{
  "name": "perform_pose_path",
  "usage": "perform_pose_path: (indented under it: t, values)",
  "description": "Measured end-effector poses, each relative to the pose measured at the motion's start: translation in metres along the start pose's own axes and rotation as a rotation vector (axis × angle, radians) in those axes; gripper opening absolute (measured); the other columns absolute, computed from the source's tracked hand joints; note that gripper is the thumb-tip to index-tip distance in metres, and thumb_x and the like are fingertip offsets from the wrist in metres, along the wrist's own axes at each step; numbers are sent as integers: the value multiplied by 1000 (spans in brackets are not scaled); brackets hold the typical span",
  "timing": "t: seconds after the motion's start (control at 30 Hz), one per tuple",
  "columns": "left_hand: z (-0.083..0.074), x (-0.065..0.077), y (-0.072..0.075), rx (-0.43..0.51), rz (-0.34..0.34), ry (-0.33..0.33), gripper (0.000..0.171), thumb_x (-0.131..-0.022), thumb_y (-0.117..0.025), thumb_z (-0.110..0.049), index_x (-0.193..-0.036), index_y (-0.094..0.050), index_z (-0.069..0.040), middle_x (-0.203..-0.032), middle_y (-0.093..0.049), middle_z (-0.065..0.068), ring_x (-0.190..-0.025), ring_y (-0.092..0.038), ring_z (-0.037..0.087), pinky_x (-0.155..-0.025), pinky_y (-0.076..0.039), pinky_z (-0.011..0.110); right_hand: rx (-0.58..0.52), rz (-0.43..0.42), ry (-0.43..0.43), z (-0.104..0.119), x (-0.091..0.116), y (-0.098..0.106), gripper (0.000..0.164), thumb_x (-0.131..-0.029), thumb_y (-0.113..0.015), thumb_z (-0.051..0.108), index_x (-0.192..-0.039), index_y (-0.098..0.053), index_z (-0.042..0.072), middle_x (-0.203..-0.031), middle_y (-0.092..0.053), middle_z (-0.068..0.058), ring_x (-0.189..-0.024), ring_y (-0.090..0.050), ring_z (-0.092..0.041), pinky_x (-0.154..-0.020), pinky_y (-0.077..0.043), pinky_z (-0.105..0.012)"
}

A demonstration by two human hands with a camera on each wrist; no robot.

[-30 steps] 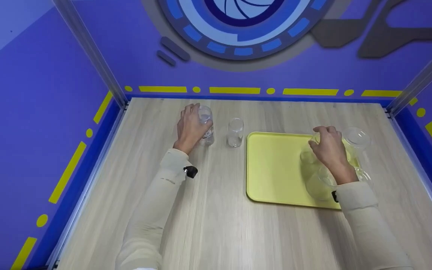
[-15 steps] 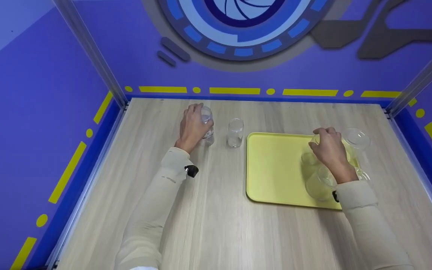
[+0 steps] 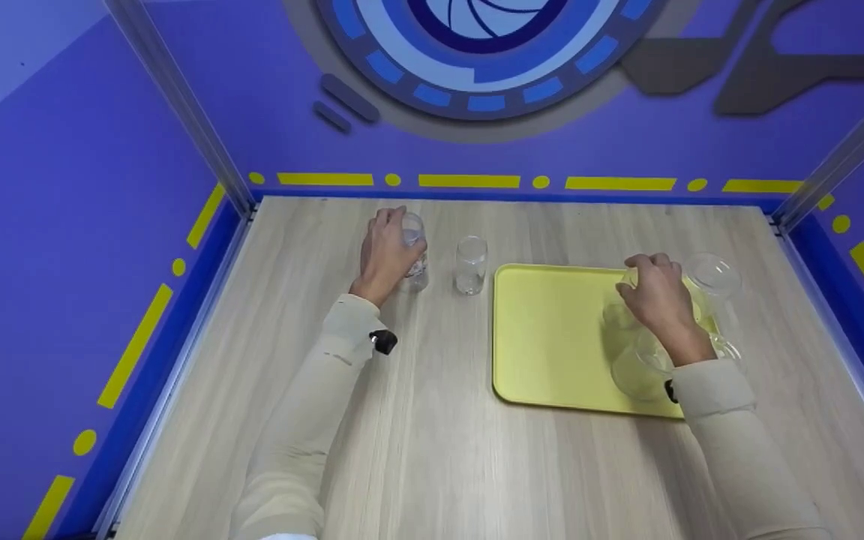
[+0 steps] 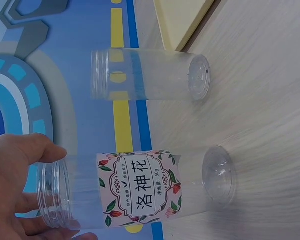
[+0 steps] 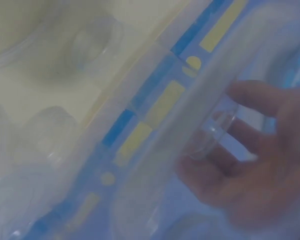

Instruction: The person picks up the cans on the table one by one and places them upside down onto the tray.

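At the back left of the table, my left hand (image 3: 385, 251) grips a clear plastic jar by its threaded neck. This jar (image 4: 190, 175) stands upright and bears a pink flowered label (image 4: 140, 190). Just to its right is a second clear jar (image 3: 471, 266), unlabelled and apart from my hand. My right hand (image 3: 659, 300) grips the top of another clear jar (image 3: 618, 313) on the right part of the yellow tray (image 3: 552, 337). In the right wrist view, fingers curl round its clear rim (image 5: 210, 137); a blurred see-through shape covers much of that view.
More clear containers crowd the tray's right side: a wide one (image 3: 634, 379) at the front and one (image 3: 715, 274) at the back right corner. My right forearm partly hides them. Purple panels (image 3: 477, 161) wall in the wooden table (image 3: 447, 450).
My left hand and its jar have shifted slightly to the right, toward the unlabelled jar, since a second ago. My right hand stays nearly in place.
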State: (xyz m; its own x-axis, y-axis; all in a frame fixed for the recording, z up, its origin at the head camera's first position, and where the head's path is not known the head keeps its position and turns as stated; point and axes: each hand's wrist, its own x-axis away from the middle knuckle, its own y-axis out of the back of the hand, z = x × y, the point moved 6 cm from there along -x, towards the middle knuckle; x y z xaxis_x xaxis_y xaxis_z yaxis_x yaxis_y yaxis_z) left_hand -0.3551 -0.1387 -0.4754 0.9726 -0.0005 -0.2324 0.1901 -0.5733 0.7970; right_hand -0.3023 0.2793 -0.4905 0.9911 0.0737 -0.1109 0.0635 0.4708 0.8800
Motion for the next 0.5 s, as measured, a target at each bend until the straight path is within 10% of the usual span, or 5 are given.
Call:
perform_pose_path:
  t: [0.5]
  values:
    - [1, 0, 1, 20, -30, 7, 63, -93, -73, -21, -149, -56, 2, -144, -57, 22, -131, -54, 38, -108, -47, 48, -9, 5, -13, -1, -1, 1, 43, -98, -71, 8, -134, -59, -13, -133, -49, -41, -126, -42, -61, -88, -48, -71]
